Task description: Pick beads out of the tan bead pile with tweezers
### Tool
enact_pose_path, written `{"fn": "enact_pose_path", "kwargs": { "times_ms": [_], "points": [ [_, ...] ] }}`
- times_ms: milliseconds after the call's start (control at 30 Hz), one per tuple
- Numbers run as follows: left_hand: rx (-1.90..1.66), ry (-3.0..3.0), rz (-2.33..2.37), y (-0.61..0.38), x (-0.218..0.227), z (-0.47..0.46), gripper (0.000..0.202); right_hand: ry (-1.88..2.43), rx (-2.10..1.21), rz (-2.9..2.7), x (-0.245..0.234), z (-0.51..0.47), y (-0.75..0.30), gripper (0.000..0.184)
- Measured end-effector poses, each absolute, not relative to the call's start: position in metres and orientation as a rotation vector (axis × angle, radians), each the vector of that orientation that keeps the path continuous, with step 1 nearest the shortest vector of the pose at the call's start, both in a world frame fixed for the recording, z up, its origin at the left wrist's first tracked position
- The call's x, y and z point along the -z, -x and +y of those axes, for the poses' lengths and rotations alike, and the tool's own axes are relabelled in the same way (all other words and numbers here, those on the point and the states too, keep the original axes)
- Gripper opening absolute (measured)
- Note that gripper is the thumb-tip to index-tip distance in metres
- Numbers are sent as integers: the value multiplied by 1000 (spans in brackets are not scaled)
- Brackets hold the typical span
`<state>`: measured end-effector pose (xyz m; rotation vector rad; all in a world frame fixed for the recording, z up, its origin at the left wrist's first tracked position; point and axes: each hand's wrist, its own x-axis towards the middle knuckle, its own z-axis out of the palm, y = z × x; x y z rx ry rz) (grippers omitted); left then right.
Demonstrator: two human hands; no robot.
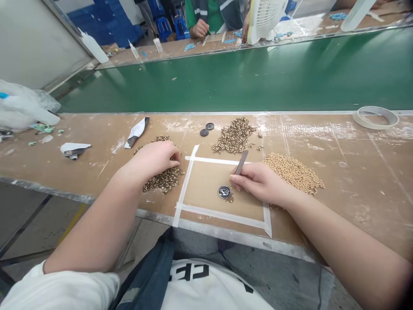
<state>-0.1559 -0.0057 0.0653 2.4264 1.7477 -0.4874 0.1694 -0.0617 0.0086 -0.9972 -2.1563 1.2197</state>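
My left hand [158, 157] dips into a pile of small dark-and-brass metal parts [163, 181], its fingers bent together. Whatever they pinch is hidden. My right hand [258, 181] is closed round a flat, dull metal tool that looks like tweezers [241, 162], its blunt end pointing up and away. Just left of those fingers, a small round black disc with a shiny silver rim [224, 192] lies on the board. Tiny brownish bits [230, 198] are beside it. White tape strips [222, 215] frame this work area.
A second pile of dark-and-brass parts [234, 135] and two dark round discs [204, 132] lie beyond the frame. Tan bead-like pieces [293, 172] are heaped at right, with a tape roll [376, 117] farther off. Across the green belt [226, 77], another person's hand [200, 28] works.
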Motion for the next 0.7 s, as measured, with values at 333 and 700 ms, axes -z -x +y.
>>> {"fn": "enact_pose_path", "kwargs": {
  "times_ms": [333, 700],
  "points": [
    [443, -2474, 1779, 162, -57, -11, 22, 842, -1160, -2270, -4, -66, -163, 28],
    [-163, -2325, 1732, 112, -90, -26, 18, 820, -1248, -2177, -2, -67, -159, 29]
  ]
}}
